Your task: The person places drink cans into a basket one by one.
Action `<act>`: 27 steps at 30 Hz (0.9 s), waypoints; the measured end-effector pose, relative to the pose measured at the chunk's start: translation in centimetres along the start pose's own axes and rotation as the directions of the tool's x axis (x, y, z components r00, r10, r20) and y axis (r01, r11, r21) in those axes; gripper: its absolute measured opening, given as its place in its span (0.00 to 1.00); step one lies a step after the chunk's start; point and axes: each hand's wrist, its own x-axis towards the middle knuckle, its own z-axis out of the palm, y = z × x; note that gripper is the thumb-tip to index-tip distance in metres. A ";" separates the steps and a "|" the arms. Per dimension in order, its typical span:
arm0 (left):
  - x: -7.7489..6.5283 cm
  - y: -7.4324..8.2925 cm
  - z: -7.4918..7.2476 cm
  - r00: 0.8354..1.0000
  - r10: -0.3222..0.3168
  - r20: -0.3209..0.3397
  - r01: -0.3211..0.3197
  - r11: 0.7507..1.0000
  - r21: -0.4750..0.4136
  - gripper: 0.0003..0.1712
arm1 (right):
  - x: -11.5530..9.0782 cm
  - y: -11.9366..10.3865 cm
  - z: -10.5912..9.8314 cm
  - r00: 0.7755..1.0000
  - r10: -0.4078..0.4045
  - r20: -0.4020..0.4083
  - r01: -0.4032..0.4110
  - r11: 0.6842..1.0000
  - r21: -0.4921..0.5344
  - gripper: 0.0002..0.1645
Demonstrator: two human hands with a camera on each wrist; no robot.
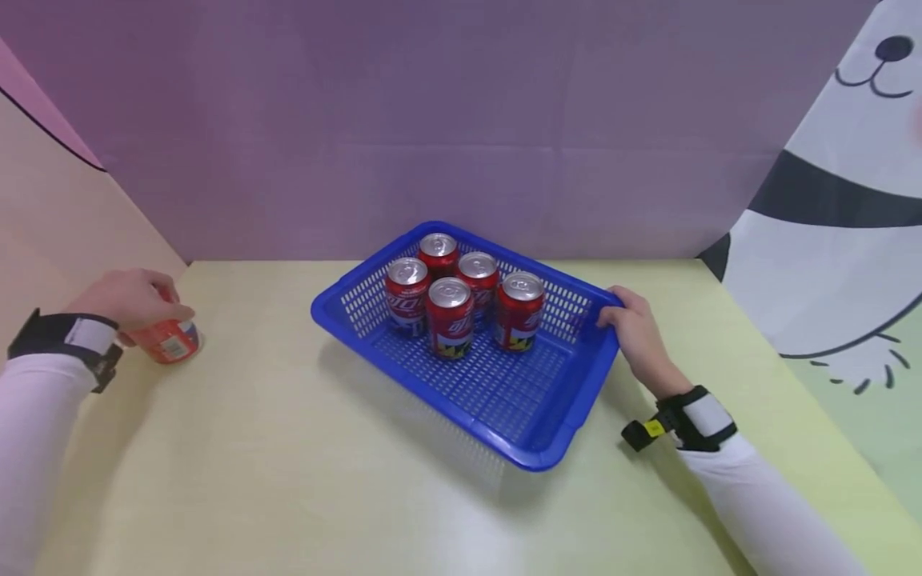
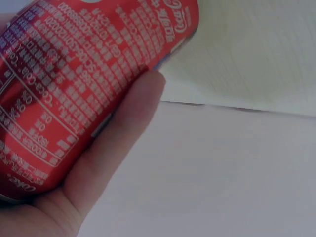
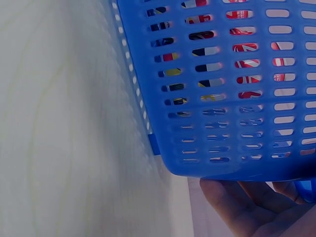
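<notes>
At the table's left side my left hand grips a red Coca-Cola can, which leans at a slant by the table's left edge. In the left wrist view my thumb lies along the can's printed side. My right hand holds the right corner of a blue plastic basket by its rim. Inside the basket several red cans stand upright, grouped toward its far and left part. In the right wrist view, fingers curl at the edge of the slotted wall; cans show through the slots.
A pale yellow table lies under everything. A purple wall runs along its back, with a pale panel at left and a cartoon-printed panel at right. The basket casts a shadow on the tabletop.
</notes>
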 end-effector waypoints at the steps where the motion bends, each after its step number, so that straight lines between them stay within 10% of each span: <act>1: 0.1 0.0 0.0 1.000 0.001 0.000 -0.001 1.000 -0.002 0.32 | 0.0 0.0 -0.1 1.000 0.000 -0.002 0.000 1.000 0.000 0.10; 18: -0.1 1.7 -0.3 0.998 0.046 -0.037 -0.043 0.997 0.063 0.33 | 0.2 -0.3 -0.3 0.999 0.027 -0.025 -0.027 1.000 0.003 0.12; 24: -2.4 5.2 -0.5 0.987 0.132 -0.092 -0.118 0.983 0.144 0.29 | 0.1 -0.4 0.1 0.999 0.030 -0.019 -0.030 0.999 0.017 0.12; 27: -3.2 8.0 -1.4 0.951 0.230 -0.207 -0.189 0.961 0.200 0.23 | 0.1 -0.4 0.1 0.999 0.028 -0.017 -0.027 0.999 0.032 0.12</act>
